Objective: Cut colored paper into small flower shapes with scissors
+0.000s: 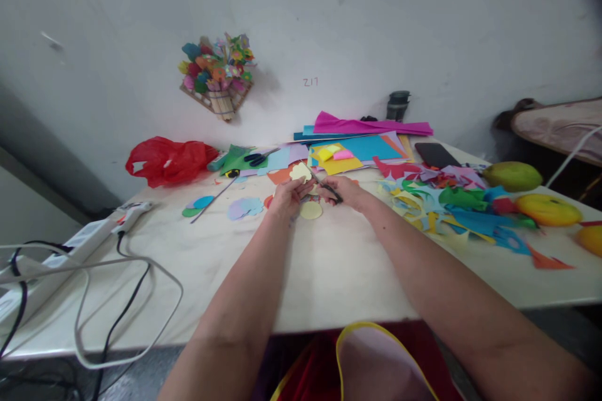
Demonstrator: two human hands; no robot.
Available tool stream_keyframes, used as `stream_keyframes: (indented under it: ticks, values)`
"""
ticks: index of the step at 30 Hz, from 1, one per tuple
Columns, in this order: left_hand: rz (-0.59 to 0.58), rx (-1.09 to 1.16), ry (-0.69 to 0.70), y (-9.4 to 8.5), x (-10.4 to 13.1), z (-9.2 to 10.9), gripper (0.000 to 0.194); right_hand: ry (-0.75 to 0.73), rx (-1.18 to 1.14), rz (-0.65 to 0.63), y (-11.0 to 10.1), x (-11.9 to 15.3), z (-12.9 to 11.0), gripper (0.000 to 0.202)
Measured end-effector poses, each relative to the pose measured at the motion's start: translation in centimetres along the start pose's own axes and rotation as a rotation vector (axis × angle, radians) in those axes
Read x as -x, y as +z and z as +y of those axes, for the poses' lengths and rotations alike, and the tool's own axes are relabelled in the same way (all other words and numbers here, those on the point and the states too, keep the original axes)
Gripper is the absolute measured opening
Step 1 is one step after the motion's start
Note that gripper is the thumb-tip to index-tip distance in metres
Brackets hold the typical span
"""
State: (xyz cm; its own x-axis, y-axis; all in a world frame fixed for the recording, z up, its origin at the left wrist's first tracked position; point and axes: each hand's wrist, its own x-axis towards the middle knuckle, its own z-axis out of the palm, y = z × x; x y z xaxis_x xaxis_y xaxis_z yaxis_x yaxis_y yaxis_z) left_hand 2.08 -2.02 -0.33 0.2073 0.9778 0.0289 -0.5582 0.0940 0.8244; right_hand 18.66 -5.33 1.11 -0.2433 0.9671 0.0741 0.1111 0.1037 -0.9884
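Pinched in my left hand (289, 195) is a pale yellow paper flower (300, 171) with a scalloped edge. My right hand (345, 191) grips scissors (333, 193) by their dark handles, the blades pointing up and left toward the flower. Whether the blades touch the paper is too small to tell. Below my fingers a pale yellow paper circle (311, 210) lies flat on the white table (329, 276). To the left rest lilac and light blue scalloped paper pieces (245, 208), with blue and green circles (203, 202) farther out.
Paper scraps (451, 200) and mangoes (548, 209) lie at the right, near a phone (436, 155). Coloured paper sheets (376, 148) and a second pair of scissors (256, 159) are at the back. A red plastic bag (172, 160) and a power strip (89, 239) with cables occupy the left.
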Motion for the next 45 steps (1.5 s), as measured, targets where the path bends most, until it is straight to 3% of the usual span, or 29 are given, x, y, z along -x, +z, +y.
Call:
stream_keyframes:
  ticks: [26, 35, 45]
  values:
    - [-0.058, -0.055, -0.032, -0.3, 0.0, 0.2, 0.014, -0.034, 0.03, -0.02, -0.3, -0.1, 0.4, 0.026]
    - [-0.033, -0.11, 0.031, -0.7, 0.0, 0.6, 0.024, 0.066, -0.06, -0.049, -0.6, -0.4, 0.7, 0.011]
    - [-0.045, -0.129, 0.061, -1.2, -0.4, 0.0, 0.02, -0.005, 0.022, 0.006, -0.1, 0.1, 0.0, 0.018]
